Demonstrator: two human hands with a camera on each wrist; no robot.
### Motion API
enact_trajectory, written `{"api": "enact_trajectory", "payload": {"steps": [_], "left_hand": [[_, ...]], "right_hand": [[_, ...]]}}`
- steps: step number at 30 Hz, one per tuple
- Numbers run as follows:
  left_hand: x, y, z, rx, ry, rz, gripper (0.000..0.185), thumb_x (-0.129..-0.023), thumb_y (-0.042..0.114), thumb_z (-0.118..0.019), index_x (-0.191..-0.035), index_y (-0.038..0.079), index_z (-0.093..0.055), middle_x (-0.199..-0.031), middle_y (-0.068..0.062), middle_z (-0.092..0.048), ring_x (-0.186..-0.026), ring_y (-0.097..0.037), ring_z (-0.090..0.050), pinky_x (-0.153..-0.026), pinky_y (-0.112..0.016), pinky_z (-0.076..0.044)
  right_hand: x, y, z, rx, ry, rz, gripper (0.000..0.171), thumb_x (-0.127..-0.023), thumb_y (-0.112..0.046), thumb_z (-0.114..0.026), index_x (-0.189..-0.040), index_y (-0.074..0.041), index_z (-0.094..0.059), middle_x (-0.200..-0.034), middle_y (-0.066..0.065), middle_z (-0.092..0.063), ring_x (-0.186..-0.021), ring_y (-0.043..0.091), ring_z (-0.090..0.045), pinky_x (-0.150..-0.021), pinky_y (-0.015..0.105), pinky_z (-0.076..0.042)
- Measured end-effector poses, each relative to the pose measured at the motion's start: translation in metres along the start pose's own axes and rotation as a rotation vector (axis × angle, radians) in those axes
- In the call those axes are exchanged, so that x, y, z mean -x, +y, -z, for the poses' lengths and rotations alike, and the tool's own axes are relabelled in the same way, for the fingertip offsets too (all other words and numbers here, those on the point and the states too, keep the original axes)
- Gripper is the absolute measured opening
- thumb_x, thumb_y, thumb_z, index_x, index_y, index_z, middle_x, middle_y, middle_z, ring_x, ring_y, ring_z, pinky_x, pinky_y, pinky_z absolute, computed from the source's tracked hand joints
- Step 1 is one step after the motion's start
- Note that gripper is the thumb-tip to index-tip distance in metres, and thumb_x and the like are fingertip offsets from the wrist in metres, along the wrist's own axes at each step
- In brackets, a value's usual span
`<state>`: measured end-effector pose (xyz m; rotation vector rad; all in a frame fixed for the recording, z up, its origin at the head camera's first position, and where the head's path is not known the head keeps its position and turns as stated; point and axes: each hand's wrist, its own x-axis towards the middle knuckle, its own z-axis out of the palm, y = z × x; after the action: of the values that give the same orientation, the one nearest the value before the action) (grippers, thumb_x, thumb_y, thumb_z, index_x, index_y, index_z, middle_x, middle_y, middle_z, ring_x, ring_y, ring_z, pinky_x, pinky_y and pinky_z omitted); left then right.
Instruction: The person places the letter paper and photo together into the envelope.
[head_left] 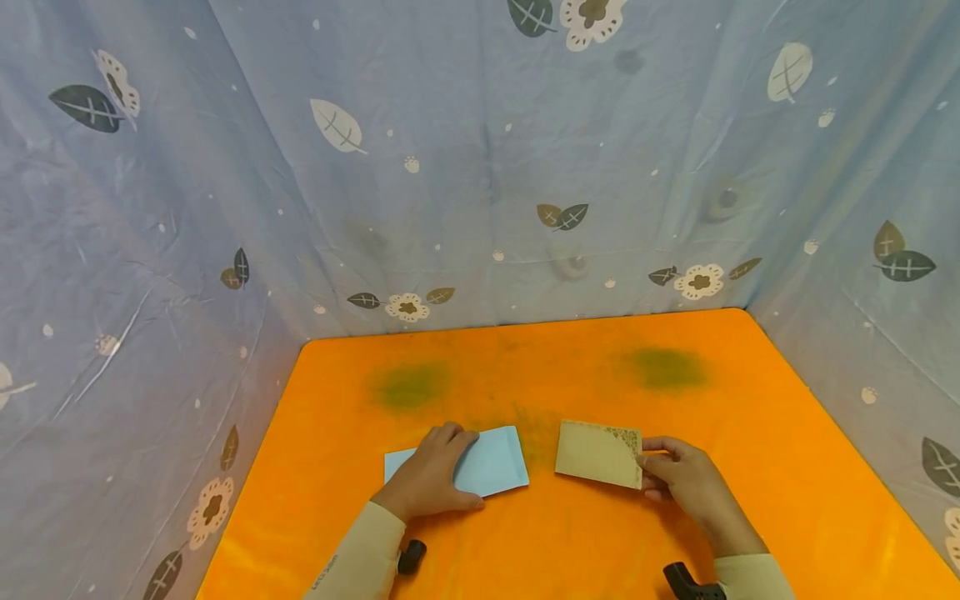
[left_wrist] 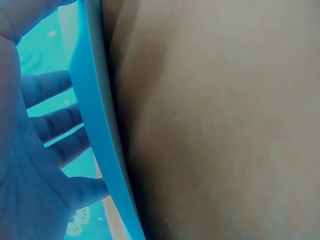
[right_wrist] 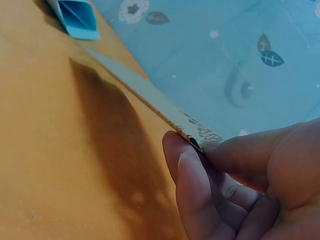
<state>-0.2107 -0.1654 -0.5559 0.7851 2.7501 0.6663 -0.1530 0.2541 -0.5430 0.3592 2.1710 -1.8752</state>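
A light blue paper envelope [head_left: 495,462] lies near the table's middle, and my left hand [head_left: 431,475] grips it from above, fingers over the far edge and thumb at the near edge. Its right end gapes, as the blue envelope [right_wrist: 77,20] shows in the right wrist view. To the right, my right hand [head_left: 690,483] pinches the right edge of a tan card [head_left: 597,452] with a printed floral corner. In the right wrist view the card [right_wrist: 142,92] is held above the table, its shadow below. A gap separates card and envelope.
The orange table [head_left: 525,367] has greenish stains [head_left: 667,367] toward its far side. Blue-grey curtains [head_left: 480,167] printed with leaves and flowers stand behind it and on both sides. Black wrist straps [head_left: 411,557] show by the sleeves.
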Motion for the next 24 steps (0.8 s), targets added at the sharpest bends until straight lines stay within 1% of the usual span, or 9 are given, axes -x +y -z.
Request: {"api": "enact_trajectory", "payload": {"steps": [3, 6, 12, 19, 24], "left_hand": [[0.0, 0.0, 0.0, -0.008, -0.004, 0.0, 0.101, -0.084, 0.066, -0.088, -0.163, 0.014, -0.05, -0.149, -0.003, -0.049, -0.131, -0.024, -0.048, -0.101, -0.046, -0.052], [-0.001, 0.0, 0.0, -0.017, -0.009, 0.0, 0.103, -0.084, 0.067, -0.087, -0.163, 0.012, -0.05, -0.15, -0.004, -0.049, -0.133, -0.025, -0.047, -0.102, -0.046, -0.052], [0.0, 0.001, 0.0, -0.027, -0.008, 0.004, 0.104, -0.084, 0.067, -0.087, -0.163, 0.011, -0.05, -0.15, -0.004, -0.048, -0.133, -0.026, -0.047, -0.103, -0.046, -0.052], [0.0, 0.001, 0.0, -0.03, -0.007, 0.003, 0.104, -0.084, 0.067, -0.087, -0.163, 0.01, -0.05, -0.151, -0.004, -0.048, -0.133, -0.025, -0.046, -0.103, -0.045, -0.052], [0.0, -0.001, -0.001, -0.028, -0.007, 0.003, 0.105, -0.084, 0.068, -0.087, -0.163, 0.011, -0.05, -0.151, -0.004, -0.048, -0.133, -0.025, -0.046, -0.102, -0.045, -0.052]], "right_hand": [[-0.001, -0.001, -0.002, -0.015, -0.003, 0.016, 0.043, -0.113, -0.011, -0.06, -0.15, 0.01, -0.052, -0.108, 0.014, -0.071, -0.085, 0.031, -0.071, -0.074, 0.039, -0.063], [-0.003, -0.002, -0.005, -0.034, 0.006, 0.03, 0.041, -0.112, -0.01, -0.062, -0.148, 0.008, -0.054, -0.109, 0.013, -0.072, -0.087, 0.029, -0.072, -0.075, 0.038, -0.063], [-0.009, 0.001, -0.014, -0.053, 0.002, 0.076, 0.042, -0.112, -0.012, -0.063, -0.147, 0.01, -0.053, -0.111, 0.012, -0.071, -0.088, 0.027, -0.072, -0.074, 0.038, -0.063], [-0.012, -0.001, -0.03, -0.069, -0.005, 0.084, 0.041, -0.112, -0.01, -0.063, -0.146, 0.01, -0.054, -0.111, 0.014, -0.071, -0.089, 0.028, -0.072, -0.074, 0.037, -0.063], [-0.012, -0.002, -0.038, -0.093, -0.005, 0.071, 0.04, -0.111, -0.007, -0.063, -0.146, 0.011, -0.055, -0.11, 0.014, -0.071, -0.089, 0.028, -0.073, -0.073, 0.036, -0.063]]}}
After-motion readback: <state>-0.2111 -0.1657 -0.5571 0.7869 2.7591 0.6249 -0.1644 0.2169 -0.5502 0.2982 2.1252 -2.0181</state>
